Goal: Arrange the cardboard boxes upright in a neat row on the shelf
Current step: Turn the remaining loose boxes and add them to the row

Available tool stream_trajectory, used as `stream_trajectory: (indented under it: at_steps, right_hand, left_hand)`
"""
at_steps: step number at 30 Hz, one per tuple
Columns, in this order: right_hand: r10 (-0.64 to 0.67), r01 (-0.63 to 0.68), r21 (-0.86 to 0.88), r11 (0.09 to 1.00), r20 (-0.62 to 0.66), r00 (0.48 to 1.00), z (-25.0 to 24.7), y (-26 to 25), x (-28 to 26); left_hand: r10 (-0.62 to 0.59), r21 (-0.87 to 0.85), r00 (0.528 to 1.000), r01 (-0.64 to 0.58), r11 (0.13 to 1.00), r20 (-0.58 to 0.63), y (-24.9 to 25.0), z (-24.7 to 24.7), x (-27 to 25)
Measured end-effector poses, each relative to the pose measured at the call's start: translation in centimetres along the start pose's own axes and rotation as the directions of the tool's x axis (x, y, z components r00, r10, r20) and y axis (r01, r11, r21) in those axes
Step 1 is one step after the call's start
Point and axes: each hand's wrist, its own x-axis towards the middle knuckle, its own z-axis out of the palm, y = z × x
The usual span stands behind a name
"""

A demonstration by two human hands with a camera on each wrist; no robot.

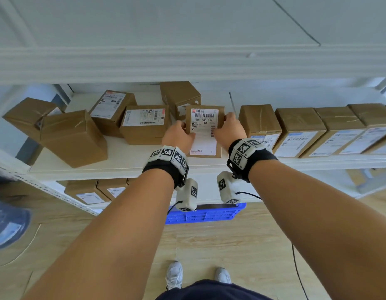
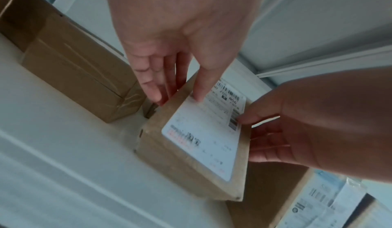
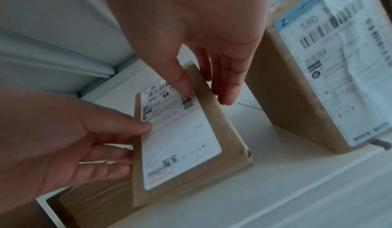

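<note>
Both hands grip one labelled cardboard box (image 1: 206, 131) on the white shelf (image 1: 127, 161): the left hand (image 1: 179, 136) at its 9 o'clock edge, the right hand (image 1: 230, 131) at 3 o'clock, each with thumb on the label face and fingers down the side. A row of upright boxes (image 1: 300, 132) stands at its 3 o'clock, loose boxes (image 1: 144, 124) at 9 o'clock.

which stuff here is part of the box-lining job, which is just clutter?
Job:
- held box, gripped by left hand and right hand
- upright row on its right
- jumbled boxes on its left
- shelf

Lying about:
- blue crate on the floor
- boxes on the lower shelf
</note>
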Motion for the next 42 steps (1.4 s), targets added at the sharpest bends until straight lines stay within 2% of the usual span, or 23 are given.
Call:
stream_trajectory:
  at_steps: [3,10,15,20,23,27,32,34,42]
  right_hand:
    - [-0.020,0.021,0.011,1.000,-0.037,0.999,-0.7,0.0,-0.3]
    - [0.000,0.000,-0.035,0.999,-0.002,1.000,0.1,1.3,-1.1]
    - [-0.032,0.031,-0.039,0.999,-0.012,0.999,-0.6,1.0,-1.0]
    - [-0.164,0.161,-0.027,0.987,-0.181,0.970,-3.0,1.0,-0.9]
    - [-0.216,0.186,-0.142,0.972,-0.246,0.945,-4.8,2.2,-0.4]
    - [-0.156,0.097,-0.293,0.951,-0.185,0.970,-6.7,4.4,0.0]
    - [-0.172,0.125,-0.315,0.941,-0.127,0.977,-7.2,5.7,0.3]
    - [-0.180,0.133,-0.329,0.935,-0.117,0.977,-7.3,5.8,0.2]
    - [-0.199,0.155,-0.281,0.947,-0.139,0.970,-7.7,6.4,0.1]
  left_hand:
    - [0.016,-0.041,0.999,-0.017,0.999,-0.038,0.1,0.2,0.0]
    - [-0.012,-0.071,0.994,0.020,0.997,0.110,-0.5,1.7,-0.9]
    - [-0.023,-0.195,0.999,0.030,0.980,0.035,0.4,1.7,-1.3]
    - [-0.003,-0.196,0.999,-0.007,0.980,-0.053,1.8,0.9,-0.8]
    - [0.027,-0.144,1.000,-0.026,0.989,0.005,2.5,1.2,-0.4]
    - [0.037,-0.087,0.998,-0.031,0.996,0.059,3.4,1.9,-0.4]
    - [0.060,-0.078,0.996,-0.054,0.996,0.071,4.4,3.2,-1.2]
    - [0.061,-0.127,0.992,-0.047,0.991,0.110,4.9,3.7,-1.2]
    - [0.079,-0.148,0.990,-0.061,0.987,0.120,6.0,5.0,-1.2]
